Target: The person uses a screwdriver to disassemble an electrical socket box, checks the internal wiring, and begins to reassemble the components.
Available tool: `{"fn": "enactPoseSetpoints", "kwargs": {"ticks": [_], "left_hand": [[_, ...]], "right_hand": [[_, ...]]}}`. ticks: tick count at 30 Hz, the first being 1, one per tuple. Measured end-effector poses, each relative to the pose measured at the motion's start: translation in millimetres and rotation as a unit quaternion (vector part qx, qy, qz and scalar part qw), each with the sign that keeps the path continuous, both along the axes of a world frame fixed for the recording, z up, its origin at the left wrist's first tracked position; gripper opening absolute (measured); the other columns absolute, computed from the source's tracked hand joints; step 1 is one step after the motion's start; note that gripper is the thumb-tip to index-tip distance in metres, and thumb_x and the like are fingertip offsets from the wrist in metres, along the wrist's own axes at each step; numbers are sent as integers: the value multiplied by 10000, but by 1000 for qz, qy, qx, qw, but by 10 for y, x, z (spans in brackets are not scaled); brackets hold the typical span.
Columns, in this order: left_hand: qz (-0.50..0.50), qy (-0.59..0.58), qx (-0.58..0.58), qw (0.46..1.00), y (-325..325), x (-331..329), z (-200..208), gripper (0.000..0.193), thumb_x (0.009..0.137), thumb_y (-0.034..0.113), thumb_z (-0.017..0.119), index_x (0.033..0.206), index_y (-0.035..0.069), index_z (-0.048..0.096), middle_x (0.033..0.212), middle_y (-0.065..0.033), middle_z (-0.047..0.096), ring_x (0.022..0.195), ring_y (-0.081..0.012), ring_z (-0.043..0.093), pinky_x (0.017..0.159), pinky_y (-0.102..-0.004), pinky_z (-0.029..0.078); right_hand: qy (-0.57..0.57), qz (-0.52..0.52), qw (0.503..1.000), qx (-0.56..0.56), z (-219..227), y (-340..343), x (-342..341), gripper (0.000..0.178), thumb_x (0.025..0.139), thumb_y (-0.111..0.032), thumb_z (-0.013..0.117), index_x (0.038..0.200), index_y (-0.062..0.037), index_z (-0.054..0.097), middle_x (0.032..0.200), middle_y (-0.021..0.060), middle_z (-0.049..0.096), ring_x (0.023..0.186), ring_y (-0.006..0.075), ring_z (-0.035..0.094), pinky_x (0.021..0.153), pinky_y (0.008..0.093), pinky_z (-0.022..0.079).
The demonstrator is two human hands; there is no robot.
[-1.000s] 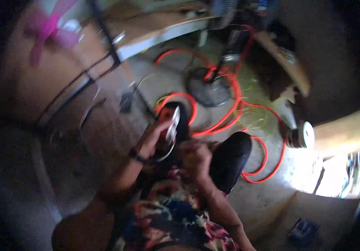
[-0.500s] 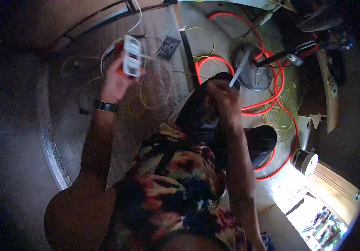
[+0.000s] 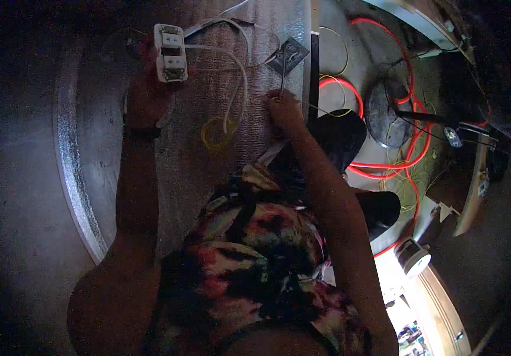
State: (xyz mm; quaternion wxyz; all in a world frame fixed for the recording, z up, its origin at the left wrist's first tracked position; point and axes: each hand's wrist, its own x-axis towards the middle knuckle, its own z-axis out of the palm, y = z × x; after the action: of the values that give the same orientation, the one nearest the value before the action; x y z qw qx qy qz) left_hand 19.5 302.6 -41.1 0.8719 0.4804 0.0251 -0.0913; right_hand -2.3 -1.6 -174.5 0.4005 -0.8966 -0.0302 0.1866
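My left hand [image 3: 148, 98] is closed around a white double power outlet [image 3: 170, 53], its faces turned up toward me. White cables [image 3: 240, 65] run from beside it across the silvery surface. My right hand [image 3: 285, 111] is closed on a thin, straight metal tool [image 3: 283, 74]; its handle is hidden in the fist. The tool's shaft points away from me and overlaps a dark square wall box [image 3: 288, 57]. Whether its tip touches the box, I cannot tell. A loop of yellow wire [image 3: 217, 133] hangs between my forearms.
Thick orange-red tubing [image 3: 380, 172] coils on the floor at the right, around a round dark stand base [image 3: 389, 113] with a pole. Thin yellow wire [image 3: 409, 196] lies tangled there. A bright work lamp [image 3: 414, 259] shines at the lower right beside a wooden board [image 3: 442, 305].
My right hand has moved left and away from me, bringing the tool from above my knee to the wall box. My left hand with the outlet has shifted slightly left and farther out.
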Motion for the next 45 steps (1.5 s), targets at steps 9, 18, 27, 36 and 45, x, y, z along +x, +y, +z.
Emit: {"fn": "enactPoseSetpoints", "kwargs": {"ticks": [9,18,27,36,45], "left_hand": [[-43,-63,155,985,-193,190,291,487,1037,330,515,1471,148,390,1340,-151,565,1087,-324,669,826,-438,624],[-68,16,-28,997,-773,62,223,438,1015,309,558,1379,78,481,1240,-109,629,1046,-242,668,859,-405,580],[-112,-15,62,992,-1527,-165,364,368,954,207,635,1267,20,582,1112,-53,683,1004,-143,648,922,-319,507],[-45,-10,117,992,-1743,-245,415,319,943,234,673,1171,13,645,1017,-47,695,922,-118,647,834,-293,518],[25,6,118,993,-1909,-331,503,365,1000,301,595,1187,-9,644,1076,-80,700,947,-136,664,850,-278,523]], "right_hand": [[-20,90,996,15,-113,211,130,406,897,-258,719,1174,19,610,1090,215,679,1004,335,679,889,427,529],[-259,-198,906,271,1322,-267,-39,265,1000,-150,596,1222,-5,609,1101,94,651,970,178,629,877,304,499],[-177,-164,938,249,2004,-274,-297,500,908,-174,734,1322,7,521,1246,124,581,1114,214,580,966,349,476],[-83,-159,846,502,1977,-423,-391,841,810,-92,820,1491,-57,329,1308,120,576,1156,232,598,942,368,535],[-72,-155,896,409,2144,-484,-479,855,803,-60,816,1501,-17,325,1302,131,571,1077,207,613,899,357,535]]}}
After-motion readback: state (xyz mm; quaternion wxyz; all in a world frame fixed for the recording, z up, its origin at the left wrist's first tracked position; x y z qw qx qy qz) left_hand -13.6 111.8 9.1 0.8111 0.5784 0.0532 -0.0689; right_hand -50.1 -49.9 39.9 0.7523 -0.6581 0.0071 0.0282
